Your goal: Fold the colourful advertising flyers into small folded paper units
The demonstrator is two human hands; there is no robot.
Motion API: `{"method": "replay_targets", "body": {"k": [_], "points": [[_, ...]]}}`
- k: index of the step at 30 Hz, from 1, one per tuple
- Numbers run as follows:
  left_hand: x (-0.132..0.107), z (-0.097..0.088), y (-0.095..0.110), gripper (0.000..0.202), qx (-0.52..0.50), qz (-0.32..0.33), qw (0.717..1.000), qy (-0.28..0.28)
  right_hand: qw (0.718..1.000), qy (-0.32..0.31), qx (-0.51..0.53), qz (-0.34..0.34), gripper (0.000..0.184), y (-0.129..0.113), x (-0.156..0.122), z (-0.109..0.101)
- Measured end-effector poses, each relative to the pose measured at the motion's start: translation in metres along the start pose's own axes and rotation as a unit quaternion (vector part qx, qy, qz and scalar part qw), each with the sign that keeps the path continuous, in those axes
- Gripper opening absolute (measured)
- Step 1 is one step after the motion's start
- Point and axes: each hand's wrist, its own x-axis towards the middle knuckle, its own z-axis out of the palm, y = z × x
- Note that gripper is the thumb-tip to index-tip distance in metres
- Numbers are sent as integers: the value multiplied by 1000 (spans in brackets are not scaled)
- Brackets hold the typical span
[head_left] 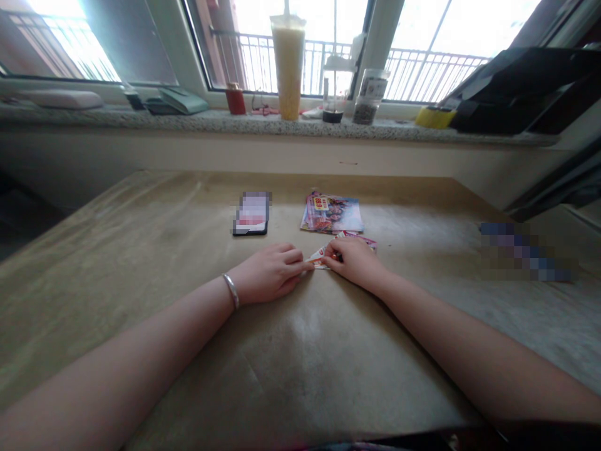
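Note:
A piece of folded printed paper, white with orange and red markings, lies on the table between my two hands. My left hand, a silver bracelet at its wrist, holds the paper's left tip with its fingertips. Curled over the right part of the paper, my right hand pinches it and partly hides it. More pink printed paper shows behind the right hand's knuckles. Just beyond my hands rests a small stack of colorful printed flyers. A phone with a blurred screen lies beyond my left hand.
The beige tabletop reaches to the wall below the window. A blurred bluish object lies at the far right. On the granite sill stand a tall yellow drink cup, a red jar, a clear container and a black bag.

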Motion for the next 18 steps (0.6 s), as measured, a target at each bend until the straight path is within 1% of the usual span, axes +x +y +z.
{"method": "replay_targets", "body": {"k": [10,14,18], "points": [[0,4,-2,35,-21,8,1000,3,1000,-4,-5,10,14,0,0,0],[2,2,-2,33,-13,6,1000,7,1000,-1,-3,9,13,1,0,1],[3,0,-4,33,4,21,1000,0,1000,0,-7,11,14,1,0,1]]}}
